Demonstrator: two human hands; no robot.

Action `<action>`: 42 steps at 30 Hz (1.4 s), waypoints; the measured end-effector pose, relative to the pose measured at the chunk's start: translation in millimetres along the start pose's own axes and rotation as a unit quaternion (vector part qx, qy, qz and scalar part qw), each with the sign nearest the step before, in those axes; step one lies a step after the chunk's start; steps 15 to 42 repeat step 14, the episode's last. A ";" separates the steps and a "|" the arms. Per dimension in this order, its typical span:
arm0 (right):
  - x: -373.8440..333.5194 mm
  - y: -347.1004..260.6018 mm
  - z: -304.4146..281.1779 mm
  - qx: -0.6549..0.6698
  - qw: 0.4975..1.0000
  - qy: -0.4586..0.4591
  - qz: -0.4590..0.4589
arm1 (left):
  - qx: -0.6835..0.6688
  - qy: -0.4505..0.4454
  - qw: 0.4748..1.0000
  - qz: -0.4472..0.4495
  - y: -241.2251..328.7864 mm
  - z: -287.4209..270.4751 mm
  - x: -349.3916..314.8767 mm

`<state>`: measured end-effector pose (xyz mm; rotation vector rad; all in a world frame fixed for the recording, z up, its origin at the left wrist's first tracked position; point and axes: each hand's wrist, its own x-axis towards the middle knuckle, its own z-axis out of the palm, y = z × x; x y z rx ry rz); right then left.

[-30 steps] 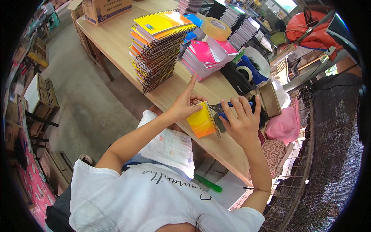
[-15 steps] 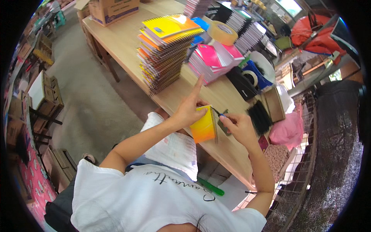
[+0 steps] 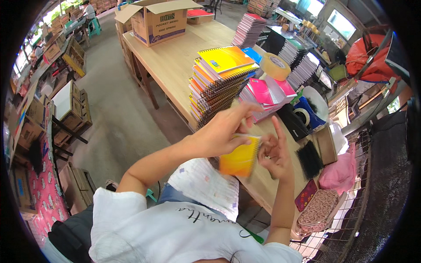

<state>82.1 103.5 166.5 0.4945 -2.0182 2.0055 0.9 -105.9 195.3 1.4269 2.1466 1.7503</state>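
A small yellow-orange spiral notebook (image 3: 239, 158) is pinched by its upper edge in my left hand (image 3: 219, 131). It hangs tilted over the table's near edge, above my lap, its coil toward the right. Beside that coil is my right hand (image 3: 276, 153), index finger raised and the other fingers bent. Motion blurs these fingers, and whether they hold anything is unclear. A tall stack of yellow and orange spiral notebooks (image 3: 221, 83) stands just beyond my left hand. Pink notebooks (image 3: 263, 96) lie to its right, with a roll of clear tape (image 3: 275, 66) on top.
An open cardboard box (image 3: 160, 22) stands at the far end of the wooden table (image 3: 175, 57). Right of my hands are black coils (image 3: 308, 160), a pink bag (image 3: 340, 173) and a patterned pouch (image 3: 319, 210). A white cloth (image 3: 206, 184) covers my lap.
The thin dark tool with a blue part, earlier in my right hand at the coil, no longer shows. That hand's index finger has lifted. My view has tilted up, showing more of the far table.
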 end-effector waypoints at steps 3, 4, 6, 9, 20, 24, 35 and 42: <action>21.2 -10.3 18.2 -0.171 0.969 0.159 -0.086 | 0.086 0.136 0.971 0.175 27.0 -26.7 29.7; 49.1 -7.6 12.7 -0.153 0.955 0.230 -0.107 | 0.139 0.224 0.934 0.241 32.6 -48.0 42.0; 105.6 -20.3 28.7 0.152 0.938 0.292 -0.108 | 0.064 0.274 0.933 0.222 4.7 -108.3 83.7; 182.5 9.2 37.1 0.063 0.897 0.430 -0.085 | -0.159 0.079 0.982 -0.061 -65.4 -152.4 118.9; 204.4 48.2 59.8 -0.205 0.837 0.501 0.075 | -0.338 -0.100 0.910 -0.216 -122.4 -151.6 128.7; 204.4 48.2 59.8 -0.205 0.837 0.501 0.075 | -0.338 -0.100 0.910 -0.216 -122.4 -151.6 128.7; 204.4 48.2 59.8 -0.205 0.837 0.501 0.075 | -0.338 -0.100 0.910 -0.216 -122.4 -151.6 128.7; 204.4 48.2 59.8 -0.205 0.837 0.501 0.075 | -0.338 -0.100 0.910 -0.216 -122.4 -151.6 128.7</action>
